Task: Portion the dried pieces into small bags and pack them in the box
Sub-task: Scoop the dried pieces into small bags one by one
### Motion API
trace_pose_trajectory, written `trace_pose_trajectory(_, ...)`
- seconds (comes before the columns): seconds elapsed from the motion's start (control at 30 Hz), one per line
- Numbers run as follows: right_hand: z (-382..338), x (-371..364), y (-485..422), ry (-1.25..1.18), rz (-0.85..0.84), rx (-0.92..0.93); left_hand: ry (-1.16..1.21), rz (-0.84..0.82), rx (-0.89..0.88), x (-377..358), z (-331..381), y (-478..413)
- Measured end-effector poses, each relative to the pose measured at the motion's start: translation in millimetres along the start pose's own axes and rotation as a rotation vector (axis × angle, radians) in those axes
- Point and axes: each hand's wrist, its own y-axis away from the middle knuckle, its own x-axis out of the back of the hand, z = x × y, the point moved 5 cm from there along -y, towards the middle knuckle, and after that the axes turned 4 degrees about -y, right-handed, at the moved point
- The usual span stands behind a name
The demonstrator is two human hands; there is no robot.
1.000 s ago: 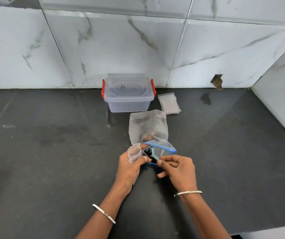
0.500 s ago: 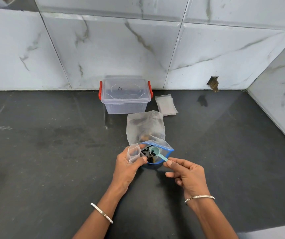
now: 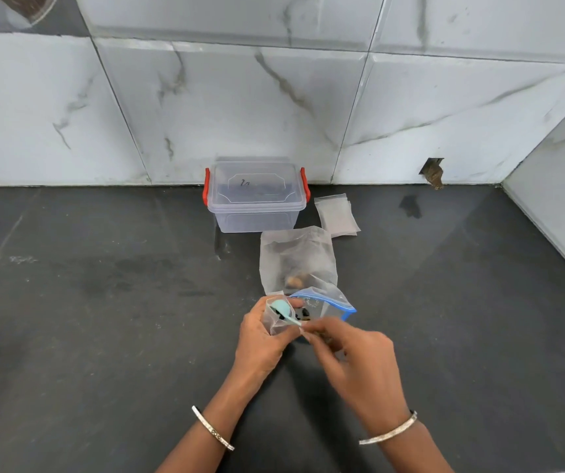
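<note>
Dried pieces (image 3: pixel 303 314): lying dark inside blue-zip bag (image 3: pixel 325 307) mid-table, touching left hand. Also showing as a few dark bits by the scoop bowl; in scoop or in bag, cannot tell.

Holding small bag (image 3: pixel 276 319) upright in left hand (image 3: pixel 262 339), fingers (image 3: pixel 257 312) curling round it, thumb pressing the far side, mouth gaping open.

Pinching scoop (image 3: pixel 284 312) by the handle end with right hand (image 3: pixel 359 360), fingertips (image 3: pixel 312 331) pressed together on it, hand motion-blurred. Resting the pale blue bowl right at the small bag's mouth.

Lying just behind the blue-zip bag: cloudy bag (image 3: pixel 298 257), flat on table (image 3: pixel 103 302), holding brownish lumps near its near end.

Standing behind that, against tiled wall (image 3: pixel 206 97): box (image 3: pixel 255 196), clear, lid on, red latches at both ends.

Lying just right of box: stack of empty bags (image 3: pixel 337 215), flat.

Wearing a bangle on each wrist.
</note>
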Motion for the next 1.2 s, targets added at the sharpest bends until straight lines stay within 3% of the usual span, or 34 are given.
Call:
trace_pose_trajectory(0.07, -8, -6, 5, 0.294, -0.018, 0.239, 0.041, 0.009, 0.001, 1, 0, 1)
trace_pose_trajectory(0.13, -15, -6, 9, 0.358, 0.035, 0.366, 0.082, 0.015, 0.003, 2, 1, 0)
trace_pose_trajectory(0.27, -8, 1, 15, 0.341, 0.167, 0.353, 0.076, 0.014, 0.019, 0, -3, 0)
trace_pose_trajectory(0.4, 4, 3, 17, 0.114, 0.174, 0.163, 0.028, 0.012, 0.040, 0, -6, 2)
trace_pose_trajectory(0.53, 24, 5, 15, -0.593, 0.188, -0.367, 0.010, 0.031, -0.003, 1, 1, 3)
trace_pose_trajectory(0.63, 44, 12, 14, -0.713, 0.131, -0.552, -0.002, 0.025, -0.011, 2, 2, 2)
trace_pose_trajectory(0.8, 66, 8, 12, -0.420, 0.055, -0.580, 0.042, 0.048, 0.049, 1, 4, 4)
trace_pose_trajectory(1.03, 48, -25, -11, 0.373, 0.133, -0.021, 0.073, 0.033, 0.062, 1, 7, 3)
trace_pose_trajectory(1.2, 51, -47, -21, 0.632, -0.002, -0.023, 0.094, 0.018, 0.086, 3, 7, 5)
